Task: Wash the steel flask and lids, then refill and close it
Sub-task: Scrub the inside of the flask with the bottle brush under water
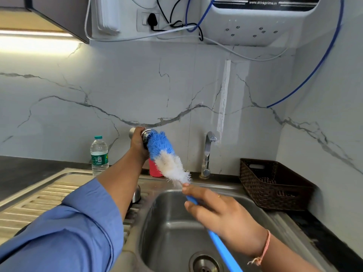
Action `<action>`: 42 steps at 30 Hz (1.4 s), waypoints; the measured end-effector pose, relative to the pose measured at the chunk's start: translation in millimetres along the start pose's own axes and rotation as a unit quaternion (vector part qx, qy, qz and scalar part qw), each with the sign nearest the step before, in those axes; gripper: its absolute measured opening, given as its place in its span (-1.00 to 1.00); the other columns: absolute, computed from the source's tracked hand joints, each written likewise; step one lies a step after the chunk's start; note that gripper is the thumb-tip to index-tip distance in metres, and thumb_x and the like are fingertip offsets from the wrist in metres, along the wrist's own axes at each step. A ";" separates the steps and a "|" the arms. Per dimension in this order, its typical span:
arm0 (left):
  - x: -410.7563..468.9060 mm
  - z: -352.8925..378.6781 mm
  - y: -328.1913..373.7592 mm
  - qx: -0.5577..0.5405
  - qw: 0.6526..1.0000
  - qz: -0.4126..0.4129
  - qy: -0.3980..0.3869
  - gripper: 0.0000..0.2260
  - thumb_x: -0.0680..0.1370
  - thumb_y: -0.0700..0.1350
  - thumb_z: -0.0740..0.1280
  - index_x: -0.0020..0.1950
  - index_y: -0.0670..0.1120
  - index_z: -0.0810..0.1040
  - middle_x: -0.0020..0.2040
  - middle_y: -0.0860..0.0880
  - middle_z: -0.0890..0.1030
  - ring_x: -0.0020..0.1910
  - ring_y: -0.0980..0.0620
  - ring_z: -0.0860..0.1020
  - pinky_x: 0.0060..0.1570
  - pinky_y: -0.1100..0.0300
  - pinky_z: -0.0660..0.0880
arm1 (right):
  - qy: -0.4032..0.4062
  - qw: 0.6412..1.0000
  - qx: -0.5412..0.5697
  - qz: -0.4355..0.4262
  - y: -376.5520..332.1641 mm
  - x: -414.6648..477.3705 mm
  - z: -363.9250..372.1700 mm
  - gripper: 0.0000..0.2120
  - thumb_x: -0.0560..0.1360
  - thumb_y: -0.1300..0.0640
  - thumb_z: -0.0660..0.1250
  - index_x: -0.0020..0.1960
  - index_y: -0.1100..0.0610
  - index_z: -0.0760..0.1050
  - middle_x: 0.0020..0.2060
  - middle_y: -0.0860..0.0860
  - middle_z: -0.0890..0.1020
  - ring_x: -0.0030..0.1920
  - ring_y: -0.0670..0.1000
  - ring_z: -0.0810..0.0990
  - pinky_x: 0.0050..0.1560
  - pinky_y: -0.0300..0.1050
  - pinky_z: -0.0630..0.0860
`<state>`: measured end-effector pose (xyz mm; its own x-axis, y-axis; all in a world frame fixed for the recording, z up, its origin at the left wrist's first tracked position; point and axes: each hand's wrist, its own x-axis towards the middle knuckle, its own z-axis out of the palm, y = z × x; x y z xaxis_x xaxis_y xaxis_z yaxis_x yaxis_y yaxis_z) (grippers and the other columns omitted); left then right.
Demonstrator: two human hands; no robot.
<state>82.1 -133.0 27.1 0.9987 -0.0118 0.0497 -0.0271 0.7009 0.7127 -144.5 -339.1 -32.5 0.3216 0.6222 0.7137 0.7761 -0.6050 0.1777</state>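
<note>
The sink [167, 222] has a rim all round, and its basin holds only the drain [205, 264], so there is open room above it. To the sink's left, the ribbed drainboard [39, 197] carries a steel piece [136, 194] at its inner edge, mostly hidden by the left forearm. Behind the sink stands the tap [207, 152]. A brown basket [275, 185] sits close to the sink's right rim.

The steel flask [147, 134] is held high above the sink's back rim, tilted with its mouth toward the camera. The left hand [137, 148] has its fingers wrapped round the flask near the mouth. The bottle brush [167, 158] has its blue bristle tip at the flask's mouth and its white bristles outside. The right hand [220, 211], over the sink, pinches the blue handle between thumb and fingers just below the bristles.

On the dark surface [23, 173] behind the sink's left side stands a water bottle [99, 154] with a green label too small to read. The purifier [263, 16] on the wall above the sink reads "www.drinkprime.in".
</note>
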 end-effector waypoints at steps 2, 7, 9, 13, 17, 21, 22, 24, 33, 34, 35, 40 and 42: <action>2.1 -4.6 -0.1 -0.043 0.999 -0.010 -0.026 -0.76 0.52 0.00 0.22 -0.05 -0.18 0.43 -0.19 -0.15 0.58 -0.36 -0.11 0.63 -0.35 0.05 0.60 | 0.010 1.000 -0.013 -0.016 6.0 0.3 -2.3 -0.69 0.65 0.02 0.00 0.28 0.01 0.42 0.30 -0.11 0.44 0.20 -0.09 0.56 0.05 -0.25 0.56; -1.6 -7.8 -2.0 -0.057 0.996 -0.030 -0.066 -0.72 0.50 0.04 0.22 0.03 -0.16 0.42 -0.19 -0.16 0.61 -0.32 -0.13 0.64 -0.30 0.02 0.61 | 0.064 0.998 0.004 -0.022 11.0 4.1 -5.1 -0.81 0.57 0.23 0.09 0.11 0.05 0.38 0.23 -0.02 0.43 0.07 0.08 0.64 -0.16 -0.08 0.61; -3.0 -9.9 -4.3 -0.053 0.997 -0.029 -0.056 -0.68 0.49 0.06 0.25 0.09 -0.15 0.39 -0.14 -0.14 0.57 -0.34 -0.12 0.65 -0.29 0.01 0.62 | 0.071 0.997 0.020 -0.016 9.2 7.5 -6.1 -0.77 0.48 0.27 0.16 0.09 0.04 0.38 0.21 -0.03 0.44 0.04 0.06 0.64 -0.18 -0.10 0.61; -5.7 -10.7 -7.4 -0.015 0.999 -0.013 -0.045 -0.70 0.50 0.06 0.24 0.09 -0.14 0.38 -0.20 -0.11 0.56 -0.38 -0.05 0.61 -0.38 0.11 0.58 | 0.045 0.998 0.006 -0.043 5.4 10.0 -4.0 -0.77 0.47 0.24 0.20 0.11 0.06 0.38 0.22 0.00 0.43 0.05 0.08 0.64 -0.18 -0.09 0.62; -2.6 -15.4 -10.5 0.017 0.998 -0.018 -0.063 -0.61 0.51 0.11 0.20 0.09 -0.21 0.40 -0.22 -0.14 0.55 -0.36 -0.05 0.59 -0.35 0.14 0.59 | 0.126 0.988 0.088 -0.001 5.3 12.5 -6.3 -0.77 0.45 0.35 0.26 -0.01 0.06 0.45 0.10 0.03 0.57 0.08 -0.06 0.61 0.04 -0.25 0.55; -7.1 -7.3 -17.2 0.010 0.996 -0.039 -0.084 -0.65 0.58 0.08 0.13 -0.19 -0.18 0.42 -0.36 -0.12 0.50 -0.48 0.00 0.55 -0.46 0.21 0.54 | 0.278 0.937 0.187 0.100 16.6 16.9 -8.8 -0.89 0.49 0.26 0.31 -0.10 0.05 0.49 -0.05 -0.04 0.64 0.00 -0.06 0.64 -0.05 -0.13 0.58; -12.2 -1.6 -19.0 -0.010 0.995 -0.041 -0.092 -0.63 0.60 0.07 0.11 -0.22 -0.17 0.45 -0.32 -0.11 0.48 -0.49 0.00 0.56 -0.47 0.21 0.55 | 0.286 0.936 0.183 0.098 18.7 17.0 -9.1 -0.88 0.49 0.27 0.31 -0.11 0.07 0.48 -0.05 -0.02 0.64 0.00 -0.05 0.65 -0.06 -0.12 0.58; -17.4 8.1 -23.9 -0.045 0.993 -0.039 -0.102 -0.63 0.64 0.09 0.04 0.03 -0.08 0.56 0.00 -0.03 0.53 -0.16 -0.06 0.68 -0.15 0.19 0.61 | 0.267 0.953 0.125 0.066 21.4 17.1 -8.0 -0.89 0.49 0.29 0.32 -0.10 0.09 0.48 -0.04 0.04 0.64 -0.01 -0.07 0.64 -0.04 -0.21 0.57; -8.6 8.1 -29.6 -0.046 0.994 -0.081 -0.050 -0.74 0.49 0.08 0.30 -0.10 -0.12 0.45 -0.28 -0.06 0.52 -0.37 -0.01 0.54 -0.42 0.09 0.59 | 0.144 0.989 0.016 0.025 36.6 8.4 14.4 -0.76 0.44 0.32 0.36 -0.04 0.04 0.42 0.03 0.07 0.63 -0.03 -0.02 0.64 0.00 -0.30 0.56; -8.3 9.2 -29.6 -0.045 0.994 -0.082 -0.052 -0.74 0.48 0.07 0.32 -0.06 -0.12 0.44 -0.25 -0.06 0.51 -0.33 0.00 0.53 -0.41 0.09 0.59 | 0.142 0.990 0.005 0.021 37.3 9.9 14.3 -0.75 0.43 0.33 0.38 -0.04 0.05 0.42 0.02 0.06 0.63 -0.05 -0.03 0.64 -0.03 -0.30 0.56; -8.9 10.8 -29.8 -0.046 0.994 -0.083 -0.055 -0.74 0.47 0.05 0.33 -0.03 -0.12 0.43 -0.24 -0.06 0.51 -0.30 0.00 0.52 -0.39 0.09 0.60 | 0.137 0.990 -0.007 0.016 38.8 11.5 14.7 -0.73 0.41 0.35 0.40 -0.04 0.05 0.42 0.02 0.06 0.63 -0.07 -0.02 0.64 -0.05 -0.29 0.56; -13.7 17.6 -35.5 -0.047 0.996 -0.067 -0.040 -0.71 0.48 -0.03 0.34 0.11 -0.12 0.38 -0.27 -0.07 0.50 -0.33 0.00 0.52 -0.41 0.10 0.59 | 0.173 0.981 0.053 0.066 42.1 17.9 15.7 -0.94 0.52 0.20 0.29 -0.12 0.14 0.50 -0.03 0.06 0.65 -0.08 0.02 0.66 -0.07 -0.14 0.58; -13.1 17.0 -39.4 -0.053 0.996 -0.070 -0.036 -0.70 0.47 -0.04 0.35 0.12 -0.12 0.38 -0.27 -0.08 0.52 -0.34 -0.01 0.54 -0.41 0.09 0.59 | 0.170 0.983 0.036 0.062 44.1 18.3 19.3 -0.96 0.51 0.22 0.33 -0.12 0.17 0.53 -0.04 0.06 0.66 -0.08 0.03 0.66 -0.07 -0.13 0.59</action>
<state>69.3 -172.6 10.2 0.9866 -0.1629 0.0083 0.1200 0.7596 0.6392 -93.9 -344.8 -24.6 0.2261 0.3371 0.9139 0.7825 -0.6217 0.0357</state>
